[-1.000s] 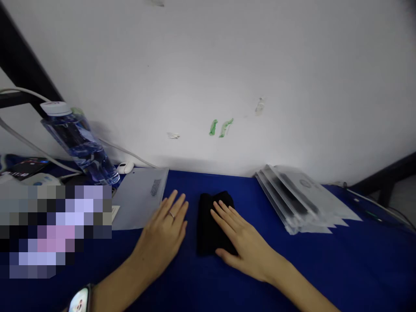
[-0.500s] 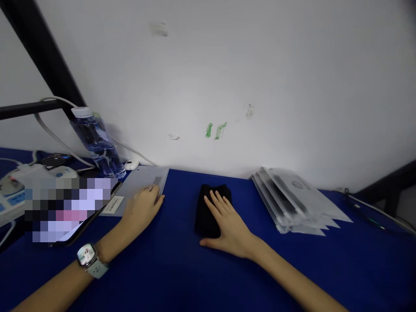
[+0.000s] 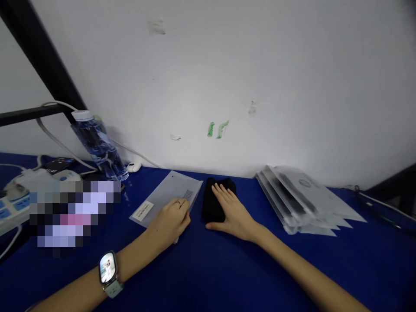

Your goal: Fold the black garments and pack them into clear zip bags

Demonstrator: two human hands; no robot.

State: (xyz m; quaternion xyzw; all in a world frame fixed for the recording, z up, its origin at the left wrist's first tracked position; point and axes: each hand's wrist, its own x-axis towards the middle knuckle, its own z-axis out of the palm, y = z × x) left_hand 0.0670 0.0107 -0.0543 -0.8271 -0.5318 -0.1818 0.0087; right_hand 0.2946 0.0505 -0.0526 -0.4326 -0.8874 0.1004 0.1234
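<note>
My left hand (image 3: 170, 221), wearing a ring, has its fingers curled over the near right part of a frosted plastic bag (image 3: 165, 187). A white barcode-like label (image 3: 143, 211) sits at the bag's left corner, and small dark print shows near its right edge. Just right of the bag lies a folded black cloth item (image 3: 212, 206); I cannot tell what kind of garment it is. My right hand (image 3: 232, 214) rests flat on it with fingers spread, the thumb out along its near edge.
Several frosted bags with dark contents (image 3: 302, 199) lie fanned in a stack at right. At left are a leaning water bottle (image 3: 102, 145), a white earphone case (image 3: 134, 167), a power strip (image 3: 14, 208) and a pixelated patch. A white wall (image 3: 292, 86) closes off the back.
My left hand has drawn the frosted bag rightward and nearer, away from the bottle and pixelated area, toward the black cloth. My right hand stays on the cloth; the view has shifted slightly.
</note>
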